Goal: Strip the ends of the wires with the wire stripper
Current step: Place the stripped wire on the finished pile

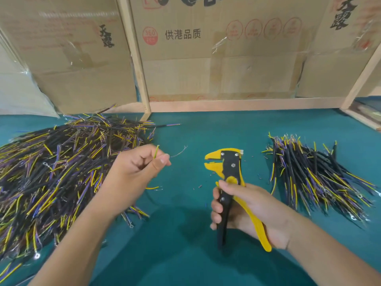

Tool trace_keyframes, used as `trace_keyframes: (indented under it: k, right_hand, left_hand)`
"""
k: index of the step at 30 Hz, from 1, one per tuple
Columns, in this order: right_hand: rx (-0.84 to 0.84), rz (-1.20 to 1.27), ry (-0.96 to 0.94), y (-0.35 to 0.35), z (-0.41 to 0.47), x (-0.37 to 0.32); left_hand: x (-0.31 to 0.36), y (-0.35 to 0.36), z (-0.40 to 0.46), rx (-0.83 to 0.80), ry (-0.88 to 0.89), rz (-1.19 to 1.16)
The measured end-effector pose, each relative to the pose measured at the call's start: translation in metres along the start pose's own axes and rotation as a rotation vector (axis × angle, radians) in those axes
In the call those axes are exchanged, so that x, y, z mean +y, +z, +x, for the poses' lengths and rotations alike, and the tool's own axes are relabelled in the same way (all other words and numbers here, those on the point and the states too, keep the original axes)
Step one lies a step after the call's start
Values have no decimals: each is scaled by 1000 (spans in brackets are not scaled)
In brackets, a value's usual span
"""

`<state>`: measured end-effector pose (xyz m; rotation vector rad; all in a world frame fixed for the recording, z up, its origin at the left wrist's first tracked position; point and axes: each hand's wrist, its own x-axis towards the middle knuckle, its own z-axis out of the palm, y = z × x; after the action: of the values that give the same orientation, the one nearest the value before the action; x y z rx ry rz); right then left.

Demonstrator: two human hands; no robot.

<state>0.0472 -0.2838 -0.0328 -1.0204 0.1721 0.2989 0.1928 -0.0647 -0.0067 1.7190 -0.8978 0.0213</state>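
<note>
My left hand [137, 164] pinches a thin wire [156, 152] between thumb and fingers; a yellow-green end sticks up and a bare grey strand curves off to the right. My right hand [245, 205] grips the handles of a yellow and black wire stripper [226, 168], held upright with its jaws pointing left, a short gap right of the wire. A large heap of black, yellow and purple wires [53, 172] lies at the left. A smaller pile of wires [313, 174] lies at the right.
The work surface is a teal mat [185, 244] with small bits of stripped insulation [199, 186] scattered near the stripper. Cardboard boxes [216, 48] and a wooden frame [140, 79] stand along the back. A plastic sheet [20, 96] hangs at the far left.
</note>
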Motion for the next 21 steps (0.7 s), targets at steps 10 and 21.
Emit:
trace_keyframes:
  k: [10, 21]
  right_hand:
    - [45, 61, 85, -1, 5, 2]
    - [71, 154, 126, -12, 9, 4]
  left_hand:
    - [21, 29, 5, -72, -177, -112]
    - [69, 98, 37, -275, -282, -361]
